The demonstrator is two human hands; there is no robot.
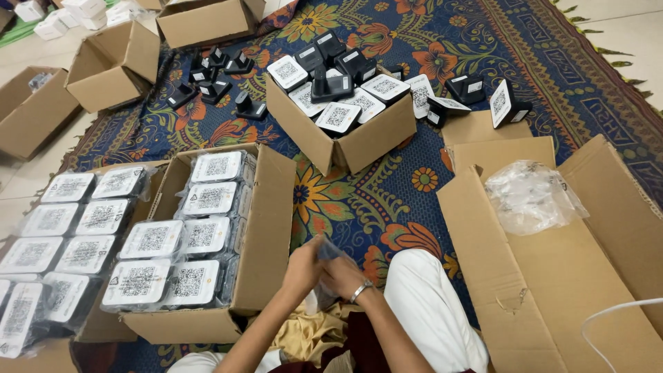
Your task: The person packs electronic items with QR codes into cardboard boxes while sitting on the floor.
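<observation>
1. Head view: my left hand (302, 268) and right hand (343, 276) meet just right of the packed carton (266, 228), over my lap. Both sets of fingers are curled narrow around a small clear plastic bag (329, 250) with something dark inside; what it is I cannot tell, as my hands cover most of it
2. The bag looks thin, crinkled and greyish-clear, its top corner poking up above my fingers, and more of it hangs below my right hand
3. The packed carton holds rows of bagged white-faced units (173, 252), each showing a square printed code
4. Beyond the packed carton, on the patterned rug (387, 197), stands a smaller box (345, 141) heaped with unbagged black units with white faces
5. Well to the right of the packed carton lies flattened cardboard (552, 290) with a crumpled clear bag (530, 195) on it
</observation>
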